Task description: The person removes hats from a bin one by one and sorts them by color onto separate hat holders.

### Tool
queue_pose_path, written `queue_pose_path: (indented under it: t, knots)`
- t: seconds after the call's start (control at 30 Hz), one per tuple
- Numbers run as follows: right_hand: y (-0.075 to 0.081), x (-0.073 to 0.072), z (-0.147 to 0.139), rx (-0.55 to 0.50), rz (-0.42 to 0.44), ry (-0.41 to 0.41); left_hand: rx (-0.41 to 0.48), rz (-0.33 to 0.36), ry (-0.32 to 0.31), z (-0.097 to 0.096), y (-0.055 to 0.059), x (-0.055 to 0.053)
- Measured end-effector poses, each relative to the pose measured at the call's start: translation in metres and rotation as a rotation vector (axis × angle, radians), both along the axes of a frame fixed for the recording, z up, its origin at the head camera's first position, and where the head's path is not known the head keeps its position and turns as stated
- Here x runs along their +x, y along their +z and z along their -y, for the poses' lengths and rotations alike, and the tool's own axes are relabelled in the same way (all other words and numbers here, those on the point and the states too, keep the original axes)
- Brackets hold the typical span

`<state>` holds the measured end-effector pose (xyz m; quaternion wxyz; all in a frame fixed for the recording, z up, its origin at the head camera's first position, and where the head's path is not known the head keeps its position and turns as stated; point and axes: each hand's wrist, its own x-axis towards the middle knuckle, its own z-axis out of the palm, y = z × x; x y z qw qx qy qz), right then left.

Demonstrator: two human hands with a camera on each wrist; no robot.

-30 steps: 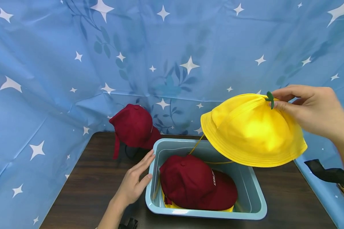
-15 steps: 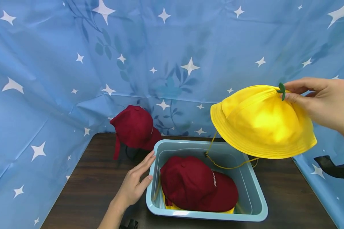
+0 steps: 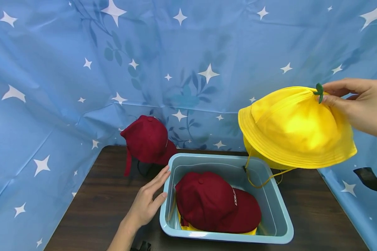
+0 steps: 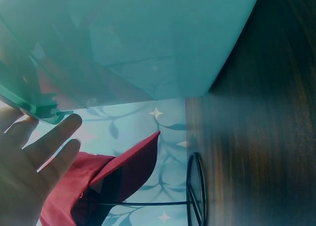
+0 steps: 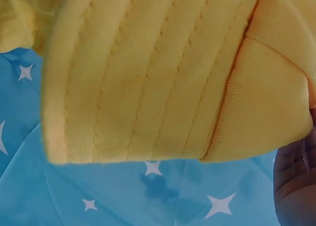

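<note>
A yellow bucket hat [image 3: 296, 129] with a small green sprout on its crown hangs over the right part of a blue plastic tub [image 3: 284, 209]. My right hand [image 3: 361, 104] pinches the hat by its crown beside the sprout; the hat's brim fills most of the right wrist view. A yellow cord dangles below it into the tub's space. My left hand [image 3: 147, 202] rests on the tub's left rim with straight fingers. Inside the tub lies a burgundy baseball cap [image 3: 204, 202], its bill to the right, on top of something yellow [image 3: 188, 227] that is mostly hidden.
Behind the tub's left corner, another burgundy cap [image 3: 147, 139] sits on a black wire stand [image 4: 195, 196]. More yellow fabric [image 3: 259, 155] shows under the held hat's brim; whether it is a separate hat I cannot tell. A starry blue curtain [image 3: 188, 52] backs the dark wooden table [image 3: 91, 205].
My right hand has carried the yellow hat up and to the right, and its cord has swung right as well. The left hand stays on the tub's rim.
</note>
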<state>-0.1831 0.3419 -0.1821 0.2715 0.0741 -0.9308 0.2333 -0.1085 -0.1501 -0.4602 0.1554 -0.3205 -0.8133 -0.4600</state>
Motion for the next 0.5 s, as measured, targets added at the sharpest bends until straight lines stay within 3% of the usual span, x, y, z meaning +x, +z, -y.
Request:
queue_pose_path:
  t: [0.5]
  knots:
    - [0.003,-0.016,-0.013,-0.072,-0.097,0.019,-0.016,0.003,0.002,0.002,0.0,-0.001]
